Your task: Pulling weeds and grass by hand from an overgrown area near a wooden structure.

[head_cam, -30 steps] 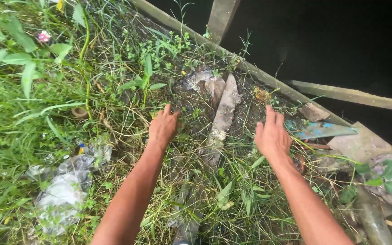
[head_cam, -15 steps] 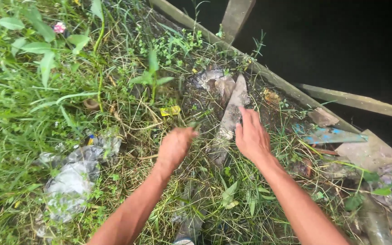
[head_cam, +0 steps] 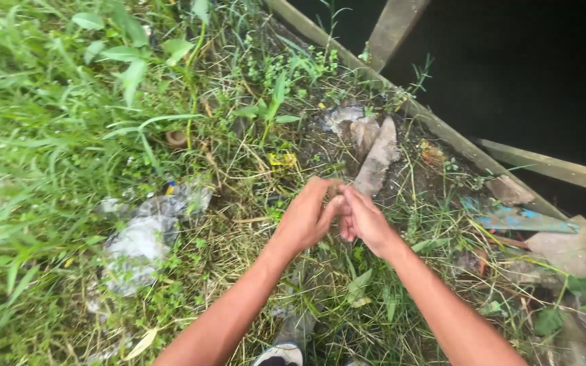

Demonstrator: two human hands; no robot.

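Daylight is falling on weedy grass [head_cam: 49, 135] and littered soil. A wooden plank edge [head_cam: 428, 122] is running diagonally, bordering dark water [head_cam: 530, 61].

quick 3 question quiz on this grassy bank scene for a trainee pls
1. True or false: the left hand and the right hand are touching each other.
2. What lies in the grass to the left of the left arm? A) a crumpled clear plastic bag B) a red bucket C) a coiled rope
3. Which long thing runs along the edge of the bank beside the dark water?

Key
1. True: the fingers meet just above the ground.
2. A, the plastic bag.
3. A wooden plank, running slantwise past a flat grey stone.
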